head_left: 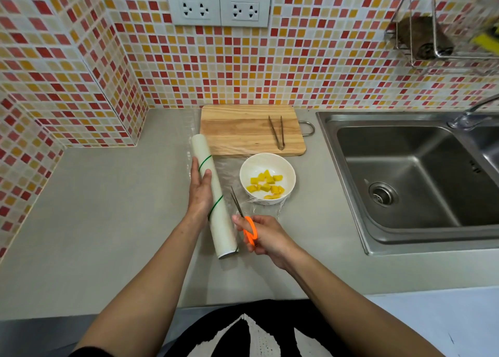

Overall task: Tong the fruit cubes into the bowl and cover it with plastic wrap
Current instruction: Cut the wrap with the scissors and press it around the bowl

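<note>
Two hands work: left hand (pixel 200 192) rests flat-fingered on the white plastic-wrap roll (pixel 214 197), right hand (pixel 266 238) grips orange-handled scissors (pixel 244 219) (blades parted) beside the white bowl (pixel 267 178) of yellow fruit cubes (pixel 267 185).

Under the left hand (pixel 200 188), the plastic wrap roll (pixel 213 194) looks matt and pale, smooth; clear film (pixel 229 167) spreads glossy and crinkled beyond the fingertips. The right hand (pixel 266 239) grips scissors (pixel 244 216): bright orange plastic handles, dull metal blades. Glossy white bowl (pixel 286 167), moist-looking yellow fruit cubes (pixel 267 185). Grained wooden board (pixel 243 128), thin metal tongs (pixel 278 132), brushed steel sink (pixel 351 194), matt grey counter (pixel 108 208).
</note>
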